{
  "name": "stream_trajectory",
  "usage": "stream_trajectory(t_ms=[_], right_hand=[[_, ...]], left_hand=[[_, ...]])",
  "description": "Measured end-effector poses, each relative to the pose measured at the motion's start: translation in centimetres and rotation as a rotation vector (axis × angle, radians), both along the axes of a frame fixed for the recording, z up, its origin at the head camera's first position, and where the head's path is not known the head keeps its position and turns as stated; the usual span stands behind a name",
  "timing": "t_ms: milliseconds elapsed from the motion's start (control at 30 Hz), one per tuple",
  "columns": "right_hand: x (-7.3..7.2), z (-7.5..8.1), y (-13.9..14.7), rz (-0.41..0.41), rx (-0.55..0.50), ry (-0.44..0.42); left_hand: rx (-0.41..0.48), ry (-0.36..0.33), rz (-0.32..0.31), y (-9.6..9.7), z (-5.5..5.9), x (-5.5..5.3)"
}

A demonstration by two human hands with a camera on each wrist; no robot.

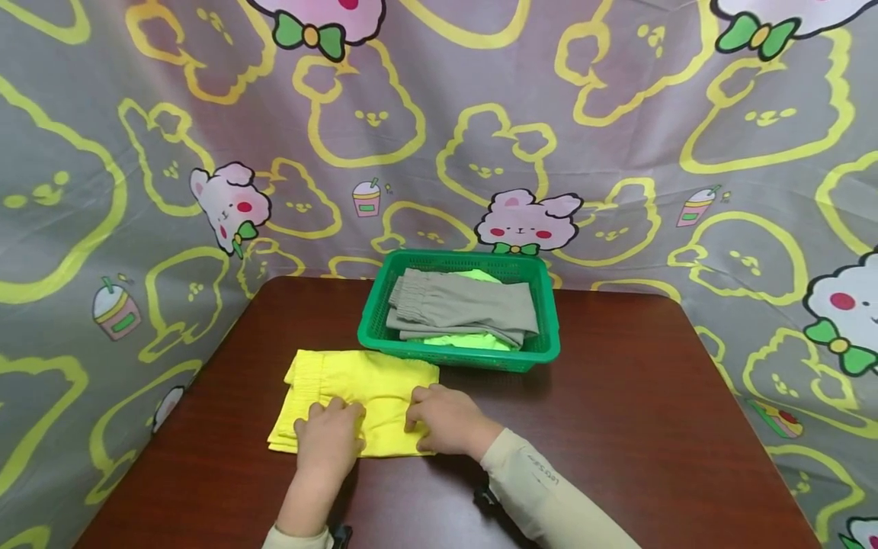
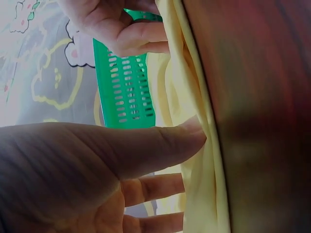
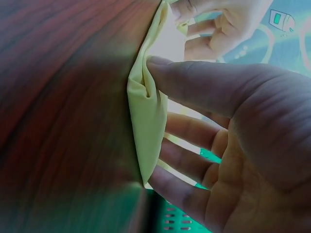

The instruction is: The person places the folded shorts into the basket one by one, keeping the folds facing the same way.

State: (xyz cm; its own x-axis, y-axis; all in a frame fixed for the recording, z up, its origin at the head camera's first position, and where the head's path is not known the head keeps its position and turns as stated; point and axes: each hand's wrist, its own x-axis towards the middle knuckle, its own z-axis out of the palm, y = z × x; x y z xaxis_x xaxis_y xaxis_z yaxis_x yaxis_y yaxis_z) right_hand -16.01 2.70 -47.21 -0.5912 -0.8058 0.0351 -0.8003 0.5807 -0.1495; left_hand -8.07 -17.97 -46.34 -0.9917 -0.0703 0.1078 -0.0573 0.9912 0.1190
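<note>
A pair of folded yellow pants (image 1: 380, 375) with a gathered elastic waistband lies on the table, its waistband to the left. My left hand (image 1: 328, 436) rests on the near left part, fingers spread and slightly bent. On the near right edge lies my right hand (image 1: 449, 421), fingers touching the top of the cloth. The left wrist view shows the left thumb (image 2: 160, 145) against the folded edge. In the right wrist view the right thumb (image 3: 194, 80) touches the cloth beside a small crease, while the other fingers lie nearly straight against it.
A green plastic basket (image 1: 456, 352) stands just behind the yellow pants, close to their far edge. Inside it, folded grey pants (image 1: 466, 301) lie on bright green cloth (image 1: 473, 341). The brown table (image 1: 617, 427) ends at a patterned curtain (image 1: 425, 183) behind and at the sides.
</note>
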Motion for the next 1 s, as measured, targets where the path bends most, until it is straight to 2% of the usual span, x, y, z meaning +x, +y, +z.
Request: stream_trajectory(t_ms=[400, 667, 1000], right_hand=[[0.1, 0.0, 1.4, 0.002, -0.019, 0.001], [0.3, 0.0, 2.6, 0.009, -0.052, 0.007], [0.6, -0.1, 4.1, 0.016, -0.087, 0.002]], left_hand=[[-0.033, 0.037, -0.019, 1.4, -0.5, -0.1], [-0.053, 0.062, -0.037, 2.4, -0.4, -0.1], [-0.07, 0.053, -0.033, 3.8, -0.4, 0.1]])
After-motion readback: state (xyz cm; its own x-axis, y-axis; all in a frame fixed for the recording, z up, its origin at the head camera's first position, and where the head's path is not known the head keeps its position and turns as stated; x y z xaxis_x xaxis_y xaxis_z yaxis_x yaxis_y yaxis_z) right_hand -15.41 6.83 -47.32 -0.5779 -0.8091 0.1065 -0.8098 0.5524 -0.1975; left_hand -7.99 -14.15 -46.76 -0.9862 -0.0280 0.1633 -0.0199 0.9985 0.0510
